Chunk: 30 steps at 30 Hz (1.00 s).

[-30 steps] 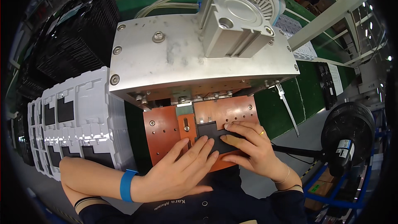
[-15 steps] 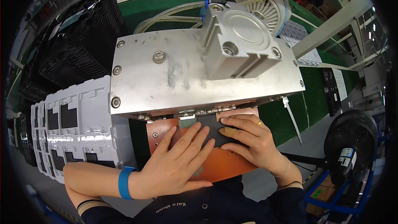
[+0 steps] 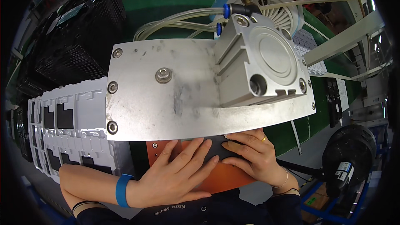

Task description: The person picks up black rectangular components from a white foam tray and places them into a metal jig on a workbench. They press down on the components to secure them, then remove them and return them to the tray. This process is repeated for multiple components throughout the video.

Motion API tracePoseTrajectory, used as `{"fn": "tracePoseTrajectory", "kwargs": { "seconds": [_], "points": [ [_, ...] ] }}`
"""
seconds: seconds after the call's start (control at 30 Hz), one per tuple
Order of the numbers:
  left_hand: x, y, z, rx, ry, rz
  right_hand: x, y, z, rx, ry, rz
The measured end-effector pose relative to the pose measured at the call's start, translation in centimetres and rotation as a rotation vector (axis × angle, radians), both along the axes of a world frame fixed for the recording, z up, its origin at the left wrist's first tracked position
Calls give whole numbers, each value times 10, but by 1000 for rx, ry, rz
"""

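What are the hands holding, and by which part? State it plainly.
Nothing is gripped. The left hand and the right hand lie flat, fingers pressing on a dark part on the orange plate, under the metal press plate.

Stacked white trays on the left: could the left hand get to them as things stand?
Probably yes. The left hand lies flat on the orange fixture plate, right beside the white trays; nothing stands between them, and the metal plate overhangs only the fixture.

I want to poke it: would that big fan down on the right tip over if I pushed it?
Probably not easily: the black fan looks bulky and sits low by the blue frame. Its round cage might flex or rattle. Its base is hidden, so I can't be sure.
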State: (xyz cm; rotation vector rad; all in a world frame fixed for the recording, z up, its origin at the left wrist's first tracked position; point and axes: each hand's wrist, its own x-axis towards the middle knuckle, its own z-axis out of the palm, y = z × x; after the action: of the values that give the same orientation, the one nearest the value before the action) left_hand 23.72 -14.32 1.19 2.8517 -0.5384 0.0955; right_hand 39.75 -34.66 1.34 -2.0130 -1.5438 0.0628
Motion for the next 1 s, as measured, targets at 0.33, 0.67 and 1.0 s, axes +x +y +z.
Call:
{"fn": "tracePoseTrajectory", "kwargs": {
  "seconds": [0.33,0.67,1.0],
  "points": [
    [1,1,-1,15,-3,-5,-1,-1,-2,-15,-18,-22],
    [-2,0,-5,10,-2,-3,0,-2,-3,-2,25,-21],
    [-2,-1,-4,-8,7,15,-1,0,-2,-7,13,-39]
  ]
}}
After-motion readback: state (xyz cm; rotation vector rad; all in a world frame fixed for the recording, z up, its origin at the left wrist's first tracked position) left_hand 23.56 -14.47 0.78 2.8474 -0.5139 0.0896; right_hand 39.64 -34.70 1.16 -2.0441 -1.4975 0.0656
